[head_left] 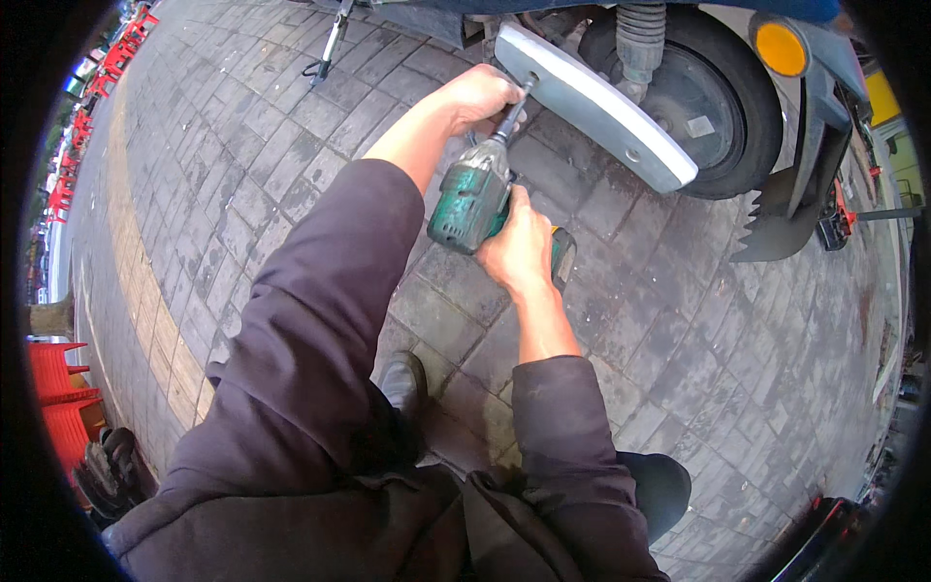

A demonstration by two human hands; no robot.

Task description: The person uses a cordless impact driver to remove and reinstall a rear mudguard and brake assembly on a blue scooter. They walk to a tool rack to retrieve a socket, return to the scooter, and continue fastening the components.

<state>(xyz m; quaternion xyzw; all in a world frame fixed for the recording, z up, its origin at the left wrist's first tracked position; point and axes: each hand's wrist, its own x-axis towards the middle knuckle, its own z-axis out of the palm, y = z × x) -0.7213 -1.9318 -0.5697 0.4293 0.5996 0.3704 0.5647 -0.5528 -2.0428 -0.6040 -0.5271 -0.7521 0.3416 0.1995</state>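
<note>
A green cordless impact driver (465,199) is in my right hand (520,242), whose fingers wrap round its handle. Its long dark bit (507,123) points up and away, with the tip at a hole near the left end of a curved pale grey bumper-like panel (601,107). My left hand (478,97) is closed around the bit close to its tip; the fingers' undersides are hidden. Another hole shows near the panel's right end. Whether a screw sits at the tip is too small to tell.
Behind the panel stand a black-tyred wheel (747,116), a ribbed grey boot (640,44) and a round orange reflector (780,48). A dark mudguard (776,218) hangs at right. A kickstand-like metal bar (335,39) reaches down at upper left. Red stacked chairs (68,403) stand far left on grey paving.
</note>
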